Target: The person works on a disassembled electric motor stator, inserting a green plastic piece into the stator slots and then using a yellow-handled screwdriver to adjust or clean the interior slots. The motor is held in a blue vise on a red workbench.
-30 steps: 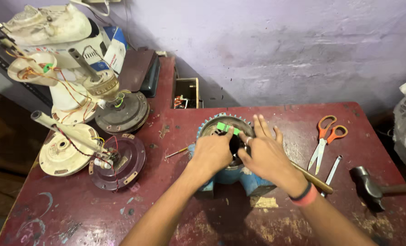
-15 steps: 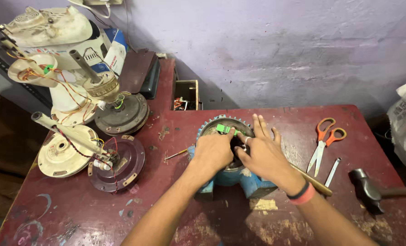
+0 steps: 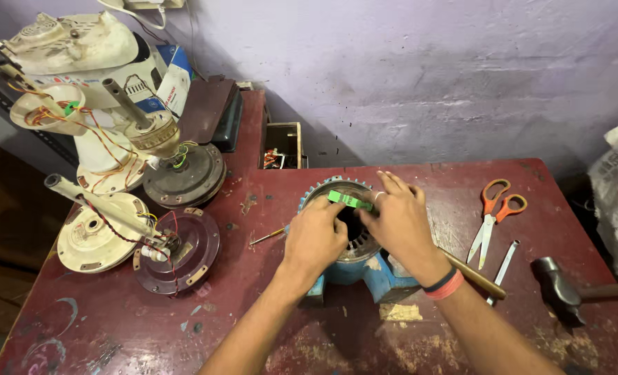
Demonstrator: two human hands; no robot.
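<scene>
Two hands work at the middle of a worn red table (image 3: pixel 184 333), which fills most of the view and meets a pale purple wall (image 3: pixel 427 76) at its far edge. At far left stands a heap of dismantled fan motors (image 3: pixel 107 118), cream housings and dark round plates with red and yellow wires trailing between them. A white sack (image 3: pixel 617 194) shows at the right edge.

Near the centre sits a round metal stator (image 3: pixel 326 191) with a toothed rim, resting on a blue stand (image 3: pixel 364 274). The left hand (image 3: pixel 316 236) lies over the stator's near-left rim, its fingers curled down into the opening; what they grip there is hidden. The right hand (image 3: pixel 399 222) rests over the right side of the stator, fingers partly spread and bent, fingertips on a small green strip (image 3: pixel 349 201) that lies across the top of the opening. A red and dark band circles the right wrist.

A hammer (image 3: pixel 565 295) lies at near right. Orange-handled scissors (image 3: pixel 493 215) lie right of the stator, a thin metal blade (image 3: pixel 504 260) just beside them. A wooden handle (image 3: pixel 479 276) pokes out from under the right forearm. A small open box (image 3: pixel 281 147) stands at the far edge, and a thin screwdriver (image 3: pixel 267 236) lies left of the stator.
</scene>
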